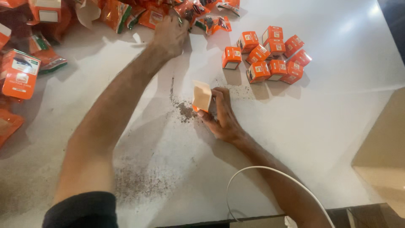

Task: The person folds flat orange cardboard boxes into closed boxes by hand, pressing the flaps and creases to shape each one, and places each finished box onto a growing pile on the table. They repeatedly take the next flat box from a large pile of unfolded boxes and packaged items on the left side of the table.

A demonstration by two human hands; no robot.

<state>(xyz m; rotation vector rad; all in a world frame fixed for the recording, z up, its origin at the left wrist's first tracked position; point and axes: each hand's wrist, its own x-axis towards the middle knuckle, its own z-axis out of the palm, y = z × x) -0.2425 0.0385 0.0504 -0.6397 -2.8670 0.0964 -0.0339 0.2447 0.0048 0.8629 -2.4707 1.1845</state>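
Nearest to us, a white cable (pixel 270 171) looped across the bottom edge of the white worktop (pixel 329 122), just over our right forearm. Dark crumbs or powder (pixel 139 181) were scattered on the surface beside our left arm, whose black sleeve (pixel 82 209) showed at the bottom.

Further in, at the middle of the worktop, our right hand (pixel 221 116) held a small open carton (pixel 201 96), orange outside and pale inside, tilted with its open flap up. The grip was closed around it, fingers along its far side and thumb at its base. A second patch of dark powder (pixel 184 110) lay just beside the carton.

Beyond that, to the right, a cluster of closed small orange boxes (pixel 270 55) sat together, touching one another, well apart from our hands.

Farthest off, our left hand (pixel 171 36) stretched to the pile of orange sachets (pixel 198 12) along the top edge. Its fingers were curled into the pile; we could not tell whether they had closed on one. Larger orange packs (pixel 19 74) lay at the far left.

We judged this the filling step: one carton held open, a sachet being fetched. The next move would call for bringing a sachet back and slipping it into the carton's mouth while our right hand kept it steady.
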